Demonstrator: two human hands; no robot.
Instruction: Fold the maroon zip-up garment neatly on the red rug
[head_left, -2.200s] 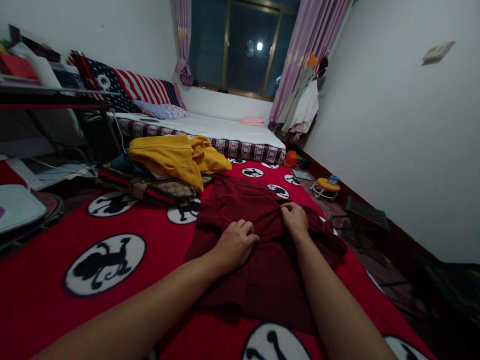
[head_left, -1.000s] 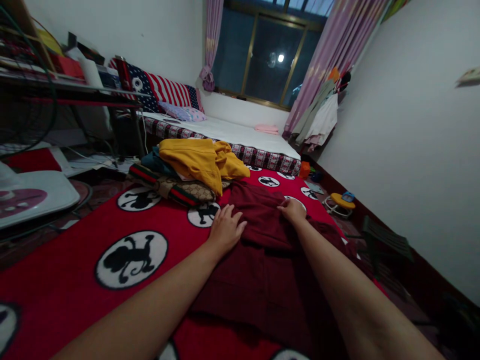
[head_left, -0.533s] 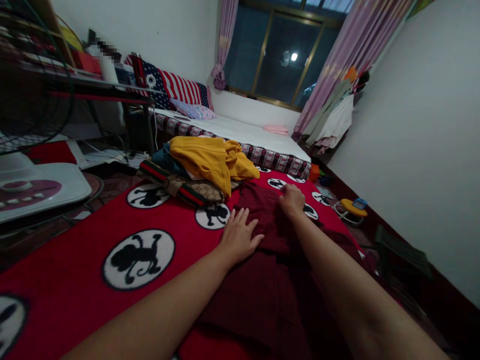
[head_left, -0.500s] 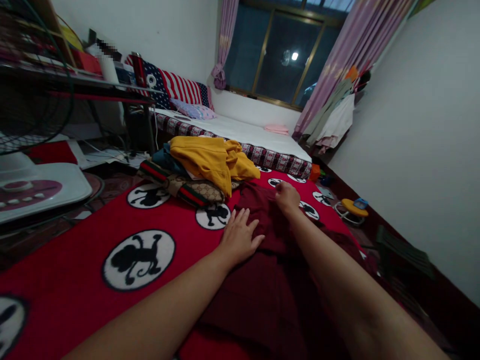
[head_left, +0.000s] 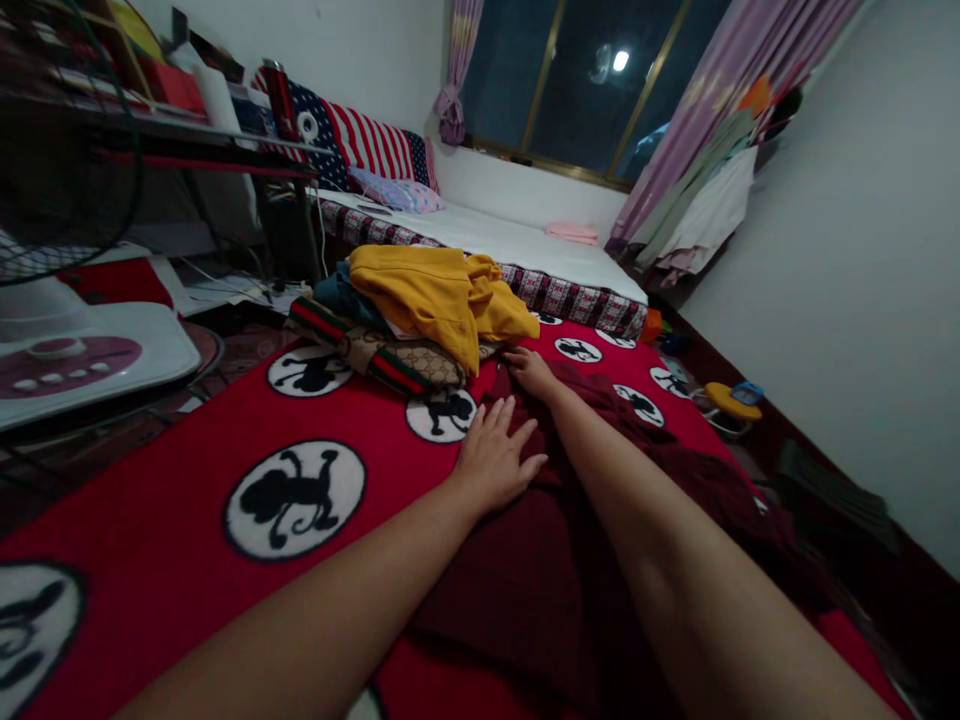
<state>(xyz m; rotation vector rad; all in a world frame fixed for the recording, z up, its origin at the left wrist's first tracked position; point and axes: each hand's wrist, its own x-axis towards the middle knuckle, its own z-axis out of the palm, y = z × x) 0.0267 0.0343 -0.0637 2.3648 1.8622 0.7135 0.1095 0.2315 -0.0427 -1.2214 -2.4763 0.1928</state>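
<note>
A dark maroon garment [head_left: 517, 590] lies on the red blanket [head_left: 187, 600] in front of me, partly beneath my arms; its exact kind is unclear. My left hand [head_left: 496, 455] rests flat on it with spread fingers. Farther off, my right hand [head_left: 532, 374] has bent fingers closed at the garment's far edge, beside the clothes pile. Part of that grip is hidden. Mustard-yellow clothing [head_left: 420, 295] tops the pile, above a beige patterned piece with green and red stripes [head_left: 405, 368] and some blue cloth [head_left: 339, 293].
Behind the blanket stands a bed [head_left: 480, 235] with pillows. On the left are a fan base [head_left: 97, 350] and a cluttered desk [head_left: 225, 140]. A yellow stool [head_left: 731, 402] stands at the right, near the wall. Clothes [head_left: 712, 210] hang beside the curtain.
My right hand has moved left and inward, taking the garment's far right part toward the clothes pile. My left hand remains flat on the cloth. The view has shifted slightly.
</note>
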